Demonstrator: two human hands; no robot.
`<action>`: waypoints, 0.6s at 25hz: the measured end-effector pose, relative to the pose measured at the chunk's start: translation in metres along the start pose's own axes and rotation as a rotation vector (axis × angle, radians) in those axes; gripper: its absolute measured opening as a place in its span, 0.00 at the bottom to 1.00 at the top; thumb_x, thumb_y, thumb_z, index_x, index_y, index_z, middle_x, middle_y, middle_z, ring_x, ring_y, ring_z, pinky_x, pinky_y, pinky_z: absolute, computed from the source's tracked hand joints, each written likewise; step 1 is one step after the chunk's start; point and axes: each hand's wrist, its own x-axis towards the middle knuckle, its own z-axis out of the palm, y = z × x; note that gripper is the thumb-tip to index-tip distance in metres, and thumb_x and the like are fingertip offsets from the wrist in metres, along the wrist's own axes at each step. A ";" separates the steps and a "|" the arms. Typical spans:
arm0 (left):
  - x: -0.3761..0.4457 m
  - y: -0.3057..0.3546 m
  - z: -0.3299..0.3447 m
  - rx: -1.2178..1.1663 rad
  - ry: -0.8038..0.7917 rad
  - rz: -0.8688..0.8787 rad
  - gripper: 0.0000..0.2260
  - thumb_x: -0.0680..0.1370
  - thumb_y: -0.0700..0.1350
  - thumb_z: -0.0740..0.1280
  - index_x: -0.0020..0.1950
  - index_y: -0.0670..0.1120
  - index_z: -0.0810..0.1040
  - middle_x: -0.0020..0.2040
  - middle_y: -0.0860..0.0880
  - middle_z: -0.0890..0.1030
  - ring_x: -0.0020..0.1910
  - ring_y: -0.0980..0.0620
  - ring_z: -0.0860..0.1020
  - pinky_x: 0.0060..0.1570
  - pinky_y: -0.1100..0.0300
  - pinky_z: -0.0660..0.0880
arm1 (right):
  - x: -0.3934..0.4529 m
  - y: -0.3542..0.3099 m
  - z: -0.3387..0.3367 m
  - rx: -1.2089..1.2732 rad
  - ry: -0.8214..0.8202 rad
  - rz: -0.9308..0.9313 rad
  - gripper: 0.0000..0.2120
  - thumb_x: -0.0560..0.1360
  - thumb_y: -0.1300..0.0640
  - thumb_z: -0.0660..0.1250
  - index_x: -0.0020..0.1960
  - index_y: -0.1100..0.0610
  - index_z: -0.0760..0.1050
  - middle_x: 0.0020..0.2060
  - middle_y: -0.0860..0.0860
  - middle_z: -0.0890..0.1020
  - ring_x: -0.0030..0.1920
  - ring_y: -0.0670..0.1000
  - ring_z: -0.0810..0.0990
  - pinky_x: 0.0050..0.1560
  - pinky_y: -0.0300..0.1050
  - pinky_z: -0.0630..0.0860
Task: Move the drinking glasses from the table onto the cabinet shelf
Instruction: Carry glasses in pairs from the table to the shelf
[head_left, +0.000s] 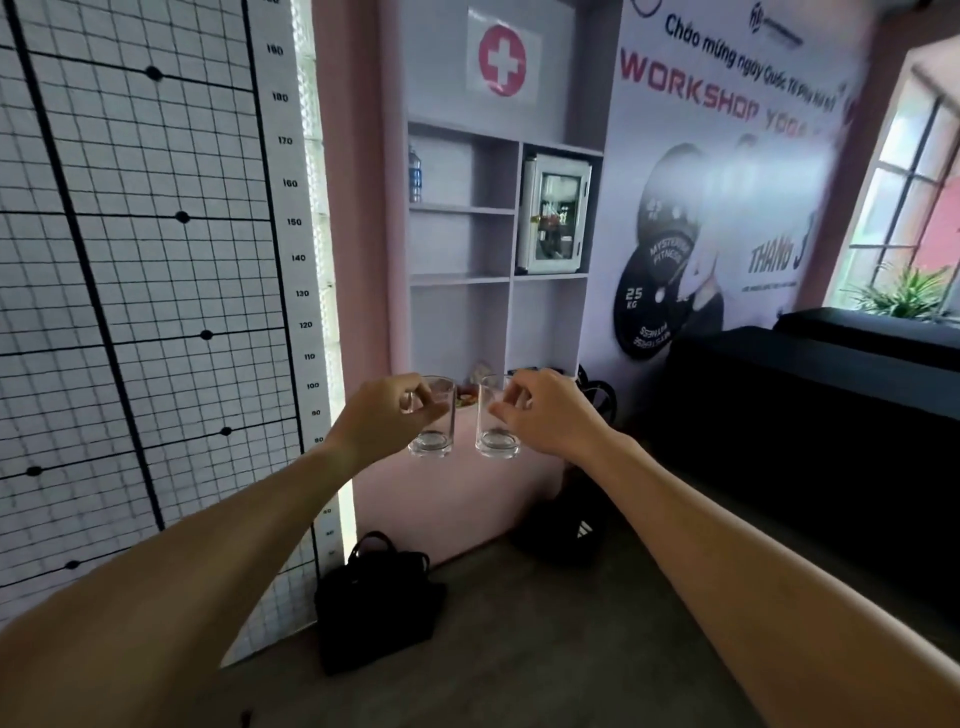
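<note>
"What did you see from where you stood?"

"Both bare arms were stretched toward the lilac cabinet (498, 249). The left hand (387, 415) pinched the left glass (434, 418) near its rim, thumb and fingers closed on the wall. The right hand (545, 410) pinched the right glass (496, 418) the same way. Both tumblers were upright, long axis vertical, mouths up, thick bases down, side by side with a narrow gap between them. They were in the air, in front of the cabinet's lowest open shelf."

"Anything in the way?"

"Some small colourful items (475, 382) lay on that low shelf behind the glasses; they were too blurred for me to name, perhaps snacks. Higher up, a water bottle (414, 174) stood in the top left compartment and a glass-fronted white box (553, 215) filled the one to its right. A red-cross sign (502, 60) hung above."

"And the room?"

"A black handbag (376, 603) sat on the grey floor (519, 649) below the left arm, a second black bag (566, 530) against the pink base. A grid height chart (130, 260) covered the left wall, a workshop banner (727, 182) the right, with a dark padded bench (805, 405) under it."
</note>
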 end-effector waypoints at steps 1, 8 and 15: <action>0.017 -0.008 0.007 -0.001 -0.001 0.004 0.11 0.74 0.58 0.72 0.42 0.51 0.80 0.33 0.52 0.81 0.35 0.59 0.79 0.38 0.58 0.76 | 0.018 0.008 0.004 0.001 -0.005 -0.008 0.10 0.74 0.46 0.71 0.44 0.52 0.79 0.41 0.49 0.81 0.46 0.52 0.80 0.49 0.46 0.77; 0.158 -0.059 0.064 -0.011 0.023 -0.010 0.15 0.72 0.61 0.72 0.41 0.49 0.80 0.33 0.48 0.82 0.32 0.53 0.77 0.38 0.56 0.73 | 0.173 0.082 0.033 0.021 -0.052 -0.071 0.09 0.74 0.47 0.72 0.42 0.51 0.78 0.42 0.50 0.81 0.44 0.51 0.79 0.45 0.44 0.74; 0.294 -0.104 0.105 -0.035 0.120 -0.063 0.11 0.74 0.54 0.73 0.42 0.48 0.80 0.36 0.50 0.84 0.33 0.55 0.77 0.39 0.58 0.72 | 0.328 0.144 0.065 0.064 -0.072 -0.122 0.11 0.74 0.45 0.72 0.45 0.52 0.81 0.44 0.51 0.83 0.43 0.51 0.82 0.49 0.53 0.82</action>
